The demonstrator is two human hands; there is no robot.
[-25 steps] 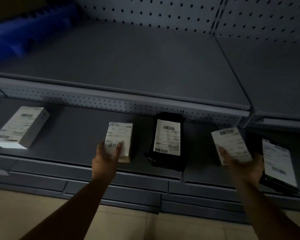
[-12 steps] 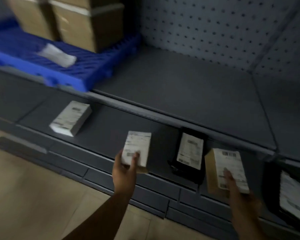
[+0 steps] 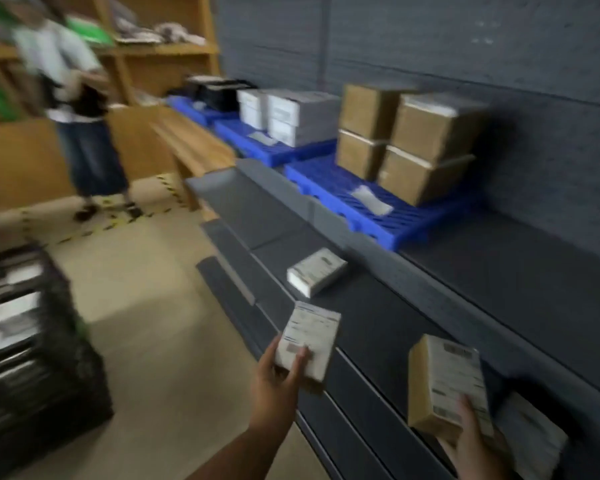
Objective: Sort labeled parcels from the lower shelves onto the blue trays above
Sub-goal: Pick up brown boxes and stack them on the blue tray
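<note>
Labeled parcels are in both our hands: the left hand (image 3: 274, 386) has its fingers (image 3: 300, 362) clenched round a small white parcel (image 3: 309, 339), thumb pressed on the label, and the right hand (image 3: 471, 441) grips a tan parcel (image 3: 444, 382) from below, held upright with its label facing us. Both parcels hang in the air over the front edge of the lower shelf (image 3: 378, 313). A third white parcel (image 3: 316, 270) lies flat on that shelf, well ahead of the left hand.

The blue trays sit on the shelf above. The nearest blue tray (image 3: 343, 199) carries stacked brown boxes (image 3: 413, 140) at its back and a small pale packet (image 3: 371, 200) near its front; a farther blue tray (image 3: 243, 136) holds grey-white boxes (image 3: 291, 116).

We judge the risks as follows. The picture is blurred, so we cannot read either label, and a parcel could land on the wrong tray. The tan parcel is held only at its lower end and could tip out. Set down carelessly, either parcel could knock the packet or nudge the brown stack. Another person (image 3: 73, 109) stands farther down the aisle, well apart from us.
</note>
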